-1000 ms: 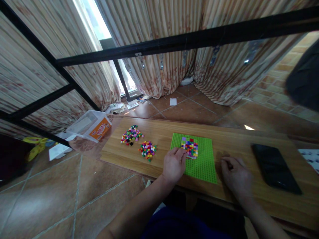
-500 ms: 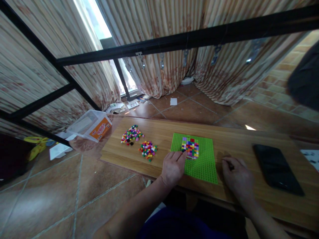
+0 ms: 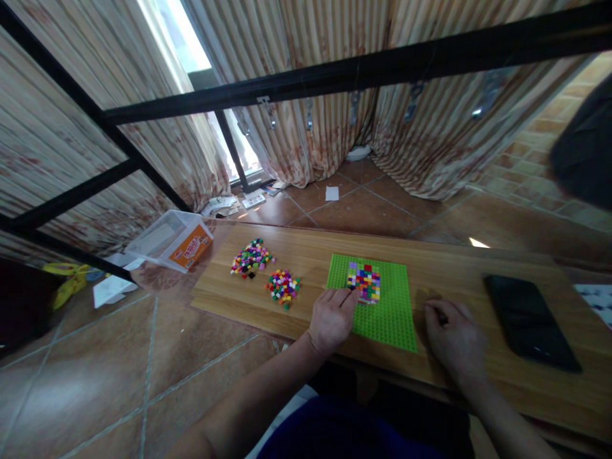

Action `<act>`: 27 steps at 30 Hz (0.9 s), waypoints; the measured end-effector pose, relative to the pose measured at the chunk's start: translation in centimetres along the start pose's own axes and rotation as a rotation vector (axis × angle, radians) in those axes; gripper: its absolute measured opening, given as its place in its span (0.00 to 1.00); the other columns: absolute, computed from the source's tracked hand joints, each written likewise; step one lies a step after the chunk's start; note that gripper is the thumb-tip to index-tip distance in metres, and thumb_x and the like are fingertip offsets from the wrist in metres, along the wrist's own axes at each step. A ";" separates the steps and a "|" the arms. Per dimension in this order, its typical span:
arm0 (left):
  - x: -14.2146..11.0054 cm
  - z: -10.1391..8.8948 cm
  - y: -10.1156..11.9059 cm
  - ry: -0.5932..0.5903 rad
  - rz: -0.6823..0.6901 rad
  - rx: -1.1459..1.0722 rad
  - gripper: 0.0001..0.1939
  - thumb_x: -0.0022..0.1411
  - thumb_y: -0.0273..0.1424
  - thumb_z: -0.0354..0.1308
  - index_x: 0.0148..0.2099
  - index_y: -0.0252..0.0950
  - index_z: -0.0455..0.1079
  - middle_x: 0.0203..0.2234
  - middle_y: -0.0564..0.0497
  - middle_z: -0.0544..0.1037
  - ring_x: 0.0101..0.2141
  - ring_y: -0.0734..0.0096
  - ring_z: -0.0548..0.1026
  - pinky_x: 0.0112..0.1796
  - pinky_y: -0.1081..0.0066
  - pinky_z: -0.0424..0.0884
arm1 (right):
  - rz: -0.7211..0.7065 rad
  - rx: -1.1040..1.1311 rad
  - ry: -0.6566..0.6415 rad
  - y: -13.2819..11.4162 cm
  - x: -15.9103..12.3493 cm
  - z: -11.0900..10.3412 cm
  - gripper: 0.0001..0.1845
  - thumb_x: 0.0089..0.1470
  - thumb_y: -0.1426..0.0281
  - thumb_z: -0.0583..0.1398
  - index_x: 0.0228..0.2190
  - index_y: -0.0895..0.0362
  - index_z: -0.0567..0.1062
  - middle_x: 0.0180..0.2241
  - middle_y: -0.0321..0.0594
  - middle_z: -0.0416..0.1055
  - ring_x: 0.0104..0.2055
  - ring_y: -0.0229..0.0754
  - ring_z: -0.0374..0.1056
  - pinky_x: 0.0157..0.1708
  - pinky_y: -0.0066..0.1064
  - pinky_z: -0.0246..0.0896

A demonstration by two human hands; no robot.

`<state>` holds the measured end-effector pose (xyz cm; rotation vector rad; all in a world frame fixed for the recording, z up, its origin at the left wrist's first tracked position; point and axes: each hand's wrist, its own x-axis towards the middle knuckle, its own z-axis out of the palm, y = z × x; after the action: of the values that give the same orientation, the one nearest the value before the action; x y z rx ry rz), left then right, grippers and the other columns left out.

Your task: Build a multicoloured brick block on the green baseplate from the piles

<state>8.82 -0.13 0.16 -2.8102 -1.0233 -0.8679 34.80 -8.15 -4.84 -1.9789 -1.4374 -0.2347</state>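
Note:
A green studded baseplate lies on the wooden table, bearing a block of small multicoloured bricks in tight rows. My left hand reaches over the plate's left edge. Its fingers are pinched together at the lower left corner of the brick block; whatever is between the fingertips is hidden. To the right of the plate, my right hand rests on the tabletop with fingers curled in, and no object shows in it. Two heaps of loose bricks, a nearer one and a farther one, lie left of the plate.
A black phone-like slab lies on the table right of my right hand. Beyond the table's left end stands a clear plastic box with an orange label. A black metal rail crosses in front of the curtains.
Hardly anything differs. My left hand stays at the corner of the brick block with only slight finger shifts, and my right hand keeps its place. The view shifts a little.

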 end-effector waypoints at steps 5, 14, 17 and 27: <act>0.0 0.2 0.0 0.006 0.008 0.019 0.17 0.73 0.27 0.46 0.56 0.34 0.72 0.40 0.43 0.80 0.40 0.64 0.78 0.42 0.65 0.78 | 0.031 -0.020 0.003 0.0 -0.1 0.1 0.16 0.61 0.61 0.54 0.35 0.56 0.78 0.37 0.44 0.76 0.34 0.42 0.69 0.35 0.33 0.62; -0.1 0.6 0.2 0.032 -0.009 0.050 0.15 0.72 0.26 0.49 0.55 0.33 0.72 0.38 0.44 0.81 0.38 0.64 0.78 0.40 0.65 0.77 | -0.029 -0.019 0.018 0.4 0.0 0.3 0.15 0.61 0.63 0.54 0.34 0.57 0.78 0.35 0.44 0.75 0.33 0.42 0.69 0.34 0.33 0.62; -0.2 0.2 0.4 0.016 -0.059 -0.007 0.15 0.72 0.26 0.49 0.54 0.35 0.73 0.37 0.46 0.81 0.37 0.65 0.79 0.41 0.66 0.77 | -0.020 -0.033 0.014 0.4 -0.1 0.3 0.16 0.61 0.62 0.54 0.35 0.58 0.78 0.35 0.44 0.75 0.32 0.42 0.68 0.33 0.33 0.61; -4.8 -2.9 -2.1 0.184 -0.410 -0.132 0.09 0.71 0.27 0.52 0.45 0.38 0.74 0.35 0.48 0.81 0.38 0.67 0.79 0.42 0.69 0.76 | -0.029 -0.041 0.005 0.9 0.0 0.3 0.16 0.60 0.61 0.54 0.34 0.58 0.78 0.34 0.44 0.75 0.31 0.42 0.68 0.32 0.33 0.60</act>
<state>3.12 -1.90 -0.20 -2.5910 -1.5924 -1.2448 35.52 -8.18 -5.42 -1.9895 -1.4697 -0.2838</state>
